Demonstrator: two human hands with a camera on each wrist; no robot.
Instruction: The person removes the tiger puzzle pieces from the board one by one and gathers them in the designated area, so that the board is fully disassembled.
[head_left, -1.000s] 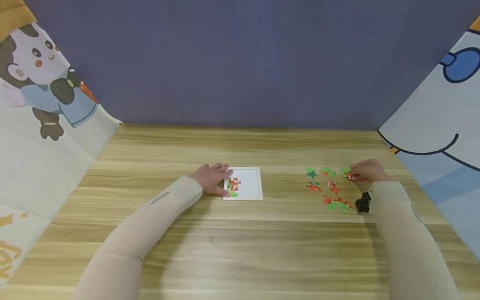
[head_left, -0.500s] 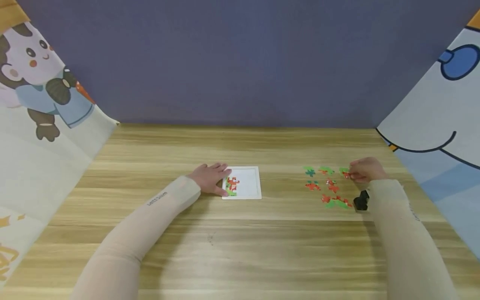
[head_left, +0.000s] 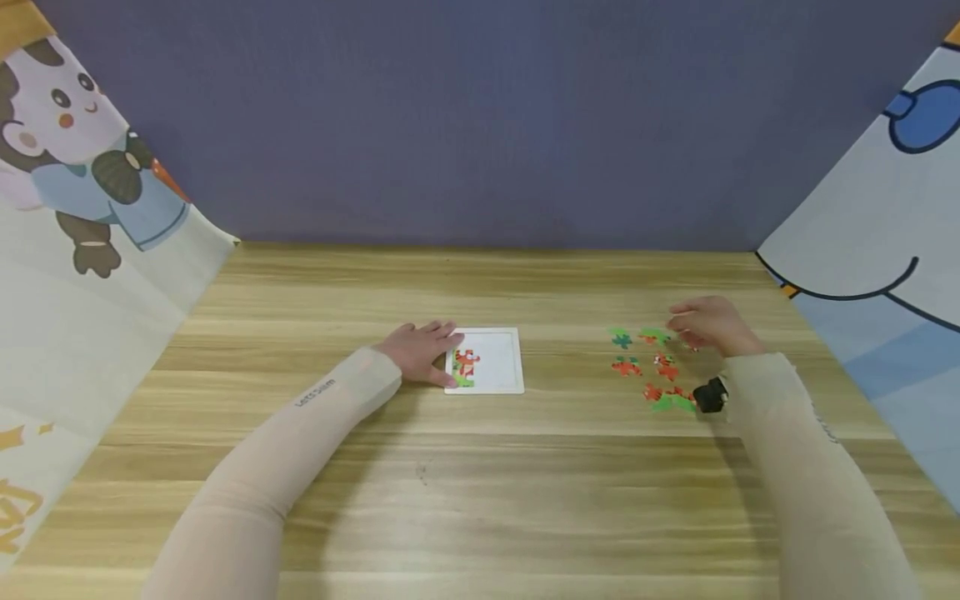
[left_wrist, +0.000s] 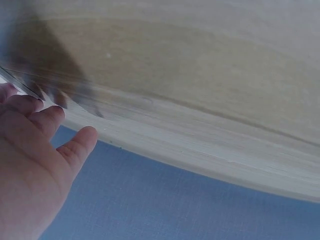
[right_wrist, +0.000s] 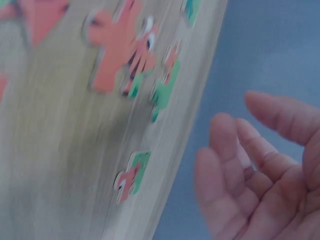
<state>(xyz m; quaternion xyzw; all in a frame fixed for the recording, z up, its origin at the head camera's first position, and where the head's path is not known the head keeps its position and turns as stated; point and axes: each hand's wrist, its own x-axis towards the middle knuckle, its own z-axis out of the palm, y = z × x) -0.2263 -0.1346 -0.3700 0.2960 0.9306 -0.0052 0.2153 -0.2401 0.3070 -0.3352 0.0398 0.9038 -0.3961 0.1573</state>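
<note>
In the head view my left hand [head_left: 420,352], fingers spread, rests on the left edge of a white puzzle tray [head_left: 501,390]. A few red and green puzzle pieces [head_left: 467,367] lie joined along the tray's left side. My right hand [head_left: 708,323] hovers over the loose pieces at the right, fingers loosely bent. In the right wrist view nothing sits between its fingers, and a red and green puzzle piece [right_wrist: 132,177] lies on the table beside it. The hand partly covers that piece in the head view. The left wrist view shows my left thumb and fingers but little of the tray.
Several more loose pieces lie near the right hand, among them a dark green one [head_left: 621,339], a tiger-faced one [head_left: 665,367] and a red and green group [head_left: 671,401]. A black device [head_left: 710,395] sits at the right wrist. A dark blue panel [head_left: 480,125] stands behind the wooden table.
My right hand has come off the far-right puzzle piece, rising and shifting slightly left and away, its fingers loosened. The left hand stays on the tray.
</note>
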